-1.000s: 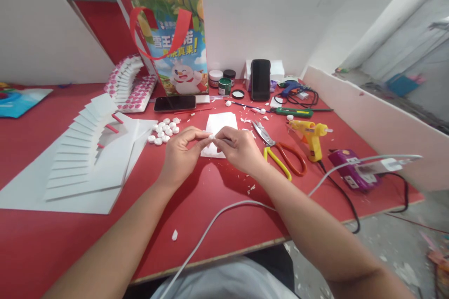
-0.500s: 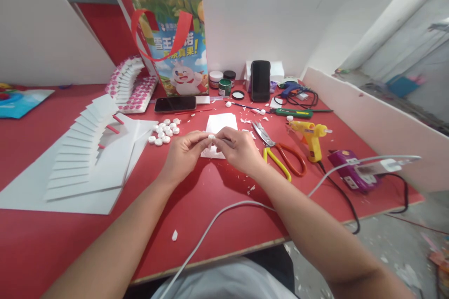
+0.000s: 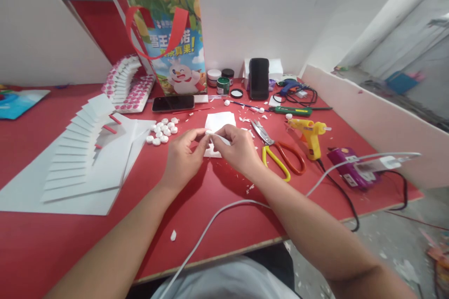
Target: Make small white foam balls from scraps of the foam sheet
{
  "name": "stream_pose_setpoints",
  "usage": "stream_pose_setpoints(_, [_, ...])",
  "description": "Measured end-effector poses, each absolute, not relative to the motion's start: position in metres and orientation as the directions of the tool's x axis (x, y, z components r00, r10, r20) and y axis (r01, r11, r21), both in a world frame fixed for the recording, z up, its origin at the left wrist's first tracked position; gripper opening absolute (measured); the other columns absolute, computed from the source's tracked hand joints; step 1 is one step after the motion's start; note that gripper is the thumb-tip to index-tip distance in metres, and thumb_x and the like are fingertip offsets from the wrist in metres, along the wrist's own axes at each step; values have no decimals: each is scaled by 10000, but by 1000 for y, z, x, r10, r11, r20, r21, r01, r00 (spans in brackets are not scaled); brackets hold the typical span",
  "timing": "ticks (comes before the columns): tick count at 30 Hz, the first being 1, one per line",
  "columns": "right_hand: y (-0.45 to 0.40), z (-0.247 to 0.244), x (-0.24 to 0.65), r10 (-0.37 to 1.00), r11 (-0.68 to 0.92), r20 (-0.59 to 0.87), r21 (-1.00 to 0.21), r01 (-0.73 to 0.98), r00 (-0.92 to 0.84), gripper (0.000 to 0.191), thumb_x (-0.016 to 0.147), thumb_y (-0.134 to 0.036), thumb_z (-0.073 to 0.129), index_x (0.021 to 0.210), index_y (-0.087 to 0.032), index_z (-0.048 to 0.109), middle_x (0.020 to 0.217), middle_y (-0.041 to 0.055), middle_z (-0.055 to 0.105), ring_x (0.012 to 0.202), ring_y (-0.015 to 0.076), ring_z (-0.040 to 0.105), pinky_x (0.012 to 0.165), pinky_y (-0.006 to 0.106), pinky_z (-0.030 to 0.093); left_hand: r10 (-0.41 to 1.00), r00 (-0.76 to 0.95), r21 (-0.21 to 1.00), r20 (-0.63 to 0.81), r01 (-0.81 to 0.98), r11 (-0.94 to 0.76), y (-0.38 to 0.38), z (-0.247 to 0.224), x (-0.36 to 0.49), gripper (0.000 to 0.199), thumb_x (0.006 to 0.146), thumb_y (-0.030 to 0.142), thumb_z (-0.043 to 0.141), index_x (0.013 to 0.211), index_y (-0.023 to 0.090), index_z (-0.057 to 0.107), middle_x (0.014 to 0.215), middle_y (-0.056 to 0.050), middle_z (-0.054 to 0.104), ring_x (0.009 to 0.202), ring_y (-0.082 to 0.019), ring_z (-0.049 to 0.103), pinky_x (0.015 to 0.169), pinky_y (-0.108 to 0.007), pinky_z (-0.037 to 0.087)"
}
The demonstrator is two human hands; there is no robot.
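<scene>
"What's in the left hand (image 3: 184,154)?"

"A small white piece (image 3: 208,132). The thumb and first finger pinch it at their tips."

"And the right hand (image 3: 240,149)?"

"It's right beside it. Its thumb and first finger are close to each other, near the white piece too. I can't tell what they're pinching."

"Where is the small white piece, then?"

"Up between the two hands, over a white sheet (image 3: 220,120) on the red table (image 3: 199,224)."

"Are there more like it?"

"Yes, a bunch of round white pieces (image 3: 163,131) sits just left of the hands. Little white scraps (image 3: 248,133) lie to the right."

"What's with the scraps?"

"Snips (image 3: 264,136) with one yellow handle and one red one, blades open a bit. Past them is a yellow glue gun (image 3: 310,131)."
</scene>
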State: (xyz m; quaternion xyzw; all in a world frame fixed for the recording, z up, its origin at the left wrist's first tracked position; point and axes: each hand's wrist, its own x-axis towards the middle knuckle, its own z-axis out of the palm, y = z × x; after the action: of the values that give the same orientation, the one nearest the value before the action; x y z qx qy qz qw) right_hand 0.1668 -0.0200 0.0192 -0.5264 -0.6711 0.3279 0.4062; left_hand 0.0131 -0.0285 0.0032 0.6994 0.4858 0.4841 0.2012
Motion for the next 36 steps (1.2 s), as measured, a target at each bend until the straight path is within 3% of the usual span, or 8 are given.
stream_pose_setpoints(5, [-21,18,166,970,228,190,-928,295,-154,251,906,-356,604,741,-168,624,657,-9,670,558,91,522,587,226,386,702,120,495,702,627,-602,-27,1,11,176,954,244,560,999,154,704,875,-56,759,806,-177,704,770,-292,544])
stream_pose_setpoints(11, [-21,16,165,971,206,171,-954,218,-166,225,911,-341,597,770,-167,618,654,-12,658,513,80,503,550,215,387,629,165,370,759,686,-626,-25,-5,9,214,958,241,550,1067,166,718,977,-90,773,958,-223,708,914,-357,542])
stream_pose_setpoints(16, [-21,17,167,971,207,173,-954,219,-163,228,923,-342,587,775,-170,609,668,-9,656,515,82,522,566,217,409,705,188,426,684,682,-595,-29,-3,12,313,983,249,468,1167,181,712,1027,-89,772,1029,-241,690,1020,-421,496])
stream_pose_setpoints(24, [-21,21,175,936,295,210,-906,305,-282,174,939,-297,571,821,-177,616,696,-3,665,588,95,537,607,219,406,882,68,799,467,396,-453,-27,8,5,179,899,359,653,972,249,775,973,-31,769,936,-213,693,875,-338,543])
stream_pose_setpoints(30, [-20,21,174,935,284,210,-926,248,-285,220,925,-325,611,774,-166,624,641,-12,635,542,87,527,581,219,416,857,177,763,484,394,-512,-27,12,6,220,964,295,542,1037,215,734,1044,-55,725,991,-197,655,910,-319,499])
stream_pose_setpoints(33, [-18,23,172,945,128,120,-992,7,-304,244,895,-380,661,808,-154,634,702,14,673,545,101,597,581,229,483,844,159,720,512,457,-522,-29,13,8,222,984,278,491,1030,203,695,1013,-58,704,977,-197,637,910,-319,486])
stream_pose_setpoints(36, [-13,25,174,913,-229,-121,-943,-243,-390,355,966,-459,538,872,-131,637,772,82,725,603,153,686,597,273,561,841,137,697,523,500,-515,-29,13,9,212,994,281,458,1009,200,653,1021,-59,686,990,-201,621,920,-318,474])
